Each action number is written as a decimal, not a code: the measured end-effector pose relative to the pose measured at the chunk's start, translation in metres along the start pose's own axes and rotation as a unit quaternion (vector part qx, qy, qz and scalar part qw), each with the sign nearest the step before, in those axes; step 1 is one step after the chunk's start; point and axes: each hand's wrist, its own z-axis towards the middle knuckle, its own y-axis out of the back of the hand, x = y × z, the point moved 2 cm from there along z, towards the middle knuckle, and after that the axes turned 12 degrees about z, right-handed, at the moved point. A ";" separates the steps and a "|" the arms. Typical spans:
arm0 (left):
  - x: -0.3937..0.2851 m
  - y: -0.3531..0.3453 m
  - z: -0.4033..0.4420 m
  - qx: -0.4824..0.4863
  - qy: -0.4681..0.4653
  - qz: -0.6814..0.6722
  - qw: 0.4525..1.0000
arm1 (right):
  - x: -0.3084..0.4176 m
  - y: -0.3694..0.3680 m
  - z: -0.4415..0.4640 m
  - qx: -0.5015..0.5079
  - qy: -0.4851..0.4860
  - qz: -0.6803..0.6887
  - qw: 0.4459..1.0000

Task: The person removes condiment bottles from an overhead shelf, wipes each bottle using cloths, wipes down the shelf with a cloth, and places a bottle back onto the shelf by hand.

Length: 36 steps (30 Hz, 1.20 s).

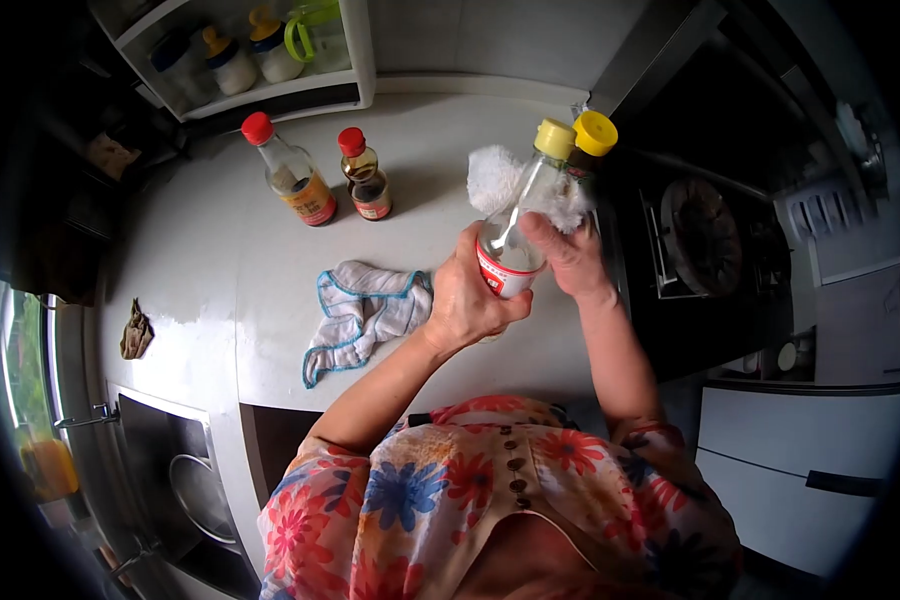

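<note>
My left hand (465,305) is wrapped round the lower part of a clear bottle (540,190) with a pale yellow cap and a red and white label. The bottle is tilted, its cap pointing away from me. On its right side my right hand (573,262) is closed, the thumb lying against the bottle. A crumpled white cloth (570,205) bunches at my right fingers and shows behind the bottle on both sides. My right fingertips are partly hidden. Just beyond stands a dark bottle with a bright yellow cap (596,133), mostly covered by the cloth and the clear bottle.
Two red-capped sauce bottles, a larger one (303,185) and a smaller one (367,185), stand on the counter (200,250). A blue-edged cloth (365,310) lies left of my arm. The stove (705,240) is at right, a shelf (365,60) at back left.
</note>
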 end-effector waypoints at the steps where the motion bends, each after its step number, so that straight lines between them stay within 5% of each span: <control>1: -0.008 0.004 -0.001 0.068 0.032 -0.068 0.995 | -0.007 0.013 0.006 0.007 -0.031 0.120 0.992; 4: -0.002 -0.005 0.000 0.300 -0.018 -0.220 0.928 | -0.027 0.043 0.013 0.085 -0.009 0.302 0.949; 5: -0.009 -0.006 -0.004 0.408 0.031 -0.398 0.821 | -0.018 0.027 0.005 0.092 -0.034 0.394 0.914; 6: -0.009 -0.010 -0.013 0.414 0.074 -0.515 0.747 | -0.029 0.032 0.015 0.191 0.000 0.468 0.863; 7: -0.013 -0.009 -0.011 0.402 0.043 -0.562 0.721 | -0.027 0.034 0.023 0.200 -0.003 0.426 0.882; 10: -0.009 -0.007 0.000 0.403 0.045 -0.500 0.765 | -0.013 0.030 0.034 0.189 -0.020 0.313 0.931; 14: -0.009 0.002 0.031 0.165 0.017 -0.195 0.967 | 0.006 0.012 0.053 0.058 -0.039 0.179 0.981; 18: 0.023 -0.022 0.055 -0.038 0.035 0.042 0.998 | -0.030 0.014 0.072 -0.130 0.059 -0.048 0.989; 21: 0.037 -0.031 0.067 -0.139 0.015 0.206 0.968 | -0.055 0.006 0.078 -0.223 0.137 -0.241 0.935; 27: 0.036 -0.015 0.060 -0.041 0.097 0.104 0.989 | -0.062 0.003 0.054 -0.133 0.125 -0.243 0.953; 36: 0.032 0.007 0.077 -0.074 0.066 -0.146 0.984 | -0.055 -0.014 -0.012 -0.012 0.071 -0.141 0.987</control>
